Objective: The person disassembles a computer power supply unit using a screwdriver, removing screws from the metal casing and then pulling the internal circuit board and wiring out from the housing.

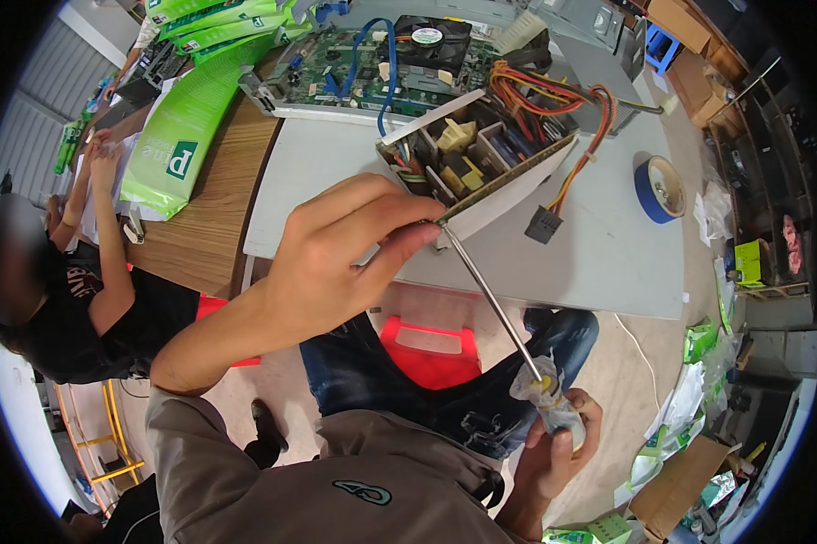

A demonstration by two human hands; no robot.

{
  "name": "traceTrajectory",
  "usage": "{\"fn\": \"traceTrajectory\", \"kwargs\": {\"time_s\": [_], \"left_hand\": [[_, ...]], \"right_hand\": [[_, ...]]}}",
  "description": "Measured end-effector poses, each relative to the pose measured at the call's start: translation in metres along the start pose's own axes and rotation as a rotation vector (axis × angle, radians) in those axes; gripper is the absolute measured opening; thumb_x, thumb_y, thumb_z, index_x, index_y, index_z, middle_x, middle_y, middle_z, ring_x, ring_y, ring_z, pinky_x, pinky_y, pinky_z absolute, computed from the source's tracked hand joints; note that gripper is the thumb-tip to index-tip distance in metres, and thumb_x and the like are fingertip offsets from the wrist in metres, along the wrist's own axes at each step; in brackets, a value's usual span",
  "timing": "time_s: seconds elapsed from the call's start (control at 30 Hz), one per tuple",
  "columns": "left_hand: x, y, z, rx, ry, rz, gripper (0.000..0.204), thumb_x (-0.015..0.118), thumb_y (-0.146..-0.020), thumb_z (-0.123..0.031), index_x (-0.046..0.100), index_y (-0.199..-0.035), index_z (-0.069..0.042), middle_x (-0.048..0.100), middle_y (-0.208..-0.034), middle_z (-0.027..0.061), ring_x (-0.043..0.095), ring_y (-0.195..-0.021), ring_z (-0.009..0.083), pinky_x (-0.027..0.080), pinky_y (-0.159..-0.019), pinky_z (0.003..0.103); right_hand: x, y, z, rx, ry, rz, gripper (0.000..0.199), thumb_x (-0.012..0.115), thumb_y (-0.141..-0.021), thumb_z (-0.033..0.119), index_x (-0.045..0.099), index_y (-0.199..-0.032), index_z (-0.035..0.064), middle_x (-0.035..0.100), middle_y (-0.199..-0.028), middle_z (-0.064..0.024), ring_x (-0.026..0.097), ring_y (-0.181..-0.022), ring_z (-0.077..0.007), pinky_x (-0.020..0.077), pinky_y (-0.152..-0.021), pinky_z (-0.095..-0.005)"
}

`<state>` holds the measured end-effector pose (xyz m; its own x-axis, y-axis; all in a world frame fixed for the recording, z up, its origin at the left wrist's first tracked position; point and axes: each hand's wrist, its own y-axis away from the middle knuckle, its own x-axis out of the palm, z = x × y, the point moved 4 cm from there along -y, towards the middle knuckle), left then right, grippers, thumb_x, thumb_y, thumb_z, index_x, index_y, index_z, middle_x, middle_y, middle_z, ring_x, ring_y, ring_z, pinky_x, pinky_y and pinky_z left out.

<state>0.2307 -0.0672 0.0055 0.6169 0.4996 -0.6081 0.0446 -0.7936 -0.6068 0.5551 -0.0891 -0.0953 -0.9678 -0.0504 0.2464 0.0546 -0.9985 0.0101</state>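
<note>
An opened computer power supply [481, 159] rests tilted near the table's front edge, its coils, capacitors and heat sinks exposed. Bundled red, orange, yellow and black cables [540, 95] come out of it, and a black connector [544, 224] hangs at their end. Thumb and forefinger of my left hand [345, 240] are pinched together at the supply's near corner; what lies between them is hidden. The tip of a long screwdriver [490, 299] meets that spot. My right hand [563, 444] is closed around the screwdriver's handle, which is wrapped in crinkled clear plastic.
Behind the supply, a green circuit board with a black fan [431, 43] and blue cable lies on the grey table [327, 181]. A blue tape roll [660, 189] sits at right. Green bags [182, 136] cover the wooden table at left, where another person [73, 299] works. A red stool [431, 349] stands below.
</note>
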Motion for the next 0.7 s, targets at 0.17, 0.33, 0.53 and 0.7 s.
{"fn": "traceTrajectory", "kwargs": {"time_s": [0.17,0.33,0.53,0.7], "left_hand": [[-0.002,0.0,0.001,0.024,-0.027,-0.014,0.025,0.08,-0.08,0.003,0.073,-0.105,0.0,0.065,-0.084,0.0106,0.063,-0.069,0.0238,0.049,-0.059,0.035],[-0.002,0.0,0.001,0.027,-0.012,-0.032,0.025,0.08,-0.081,0.002,0.074,-0.104,0.0,0.065,-0.083,0.0105,0.063,-0.069,0.0244,0.05,-0.059,0.035],[-0.002,0.001,0.001,0.016,-0.034,-0.022,0.024,0.081,-0.081,0.0,0.074,-0.105,0.0,0.065,-0.084,0.0103,0.065,-0.07,0.0255,0.052,-0.061,0.036],[-0.002,0.002,0.0,0.037,-0.019,-0.028,0.024,0.081,-0.082,-0.001,0.075,-0.105,0.0,0.066,-0.086,0.0106,0.066,-0.072,0.0258,0.053,-0.062,0.036]], "right_hand": [[-0.015,0.009,0.029,-0.167,0.326,-0.01,0.059,0.074,-0.093,0.042,0.054,-0.125,-0.0031,0.055,-0.114,-0.0207,0.059,-0.069,-0.0193,0.0459,-0.06,-0.0289],[-0.01,0.007,0.045,-0.682,0.705,0.111,0.061,0.085,-0.081,0.031,0.055,-0.127,0.0043,0.052,-0.123,-0.018,0.054,-0.1,-0.0263,0.0462,-0.083,-0.042],[-0.019,0.013,0.024,-0.055,0.188,-0.055,0.076,0.081,-0.088,0.048,0.049,-0.136,-0.0008,0.053,-0.124,-0.0195,0.057,-0.084,-0.0146,0.0448,-0.055,-0.025],[-0.016,0.006,0.023,-0.391,0.421,-0.053,0.082,0.086,-0.08,0.055,0.05,-0.131,0.0012,0.052,-0.126,-0.0199,0.061,-0.091,-0.0184,0.0489,-0.052,-0.0233]]}}
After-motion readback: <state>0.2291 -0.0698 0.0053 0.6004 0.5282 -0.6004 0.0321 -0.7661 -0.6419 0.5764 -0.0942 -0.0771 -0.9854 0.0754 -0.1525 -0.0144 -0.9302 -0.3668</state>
